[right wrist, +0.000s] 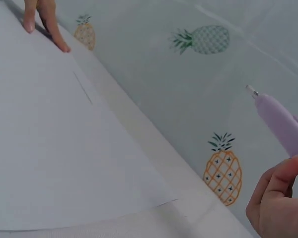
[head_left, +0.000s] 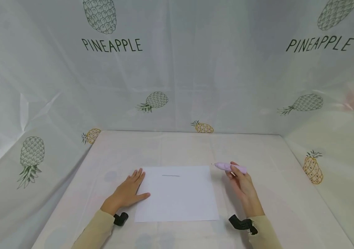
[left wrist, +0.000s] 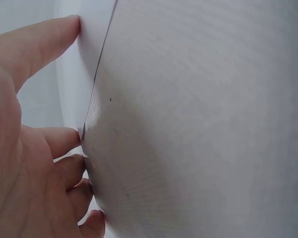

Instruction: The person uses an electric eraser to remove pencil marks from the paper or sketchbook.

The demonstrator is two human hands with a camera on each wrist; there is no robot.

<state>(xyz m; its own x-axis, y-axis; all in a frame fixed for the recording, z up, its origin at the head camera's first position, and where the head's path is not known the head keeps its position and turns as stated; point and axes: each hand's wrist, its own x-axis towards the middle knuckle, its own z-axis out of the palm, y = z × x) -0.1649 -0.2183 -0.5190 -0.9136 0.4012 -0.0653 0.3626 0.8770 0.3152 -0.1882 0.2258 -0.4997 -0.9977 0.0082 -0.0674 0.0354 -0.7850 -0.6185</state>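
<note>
A white sheet of paper (head_left: 177, 200) lies flat on the covered table, with one short dark line (head_left: 171, 175) near its far edge. My left hand (head_left: 128, 190) rests on the paper's left edge, its fingers spread; the left wrist view shows fingertips touching along that edge. Held in my right hand (head_left: 242, 185) is a lavender electric eraser (head_left: 226, 166), raised beside the paper's far right corner. Its narrow pale tip (right wrist: 251, 90) points left, away from the hand. In the right wrist view, the thumb and fingers grip its thick body, part of which is cut off by the frame.
A pale cloth covers the table (head_left: 183, 148). Behind it and on both sides hangs a curtain (head_left: 195, 76) printed with pineapples. Black straps with wrist cameras (head_left: 242, 223) sit at both sleeves.
</note>
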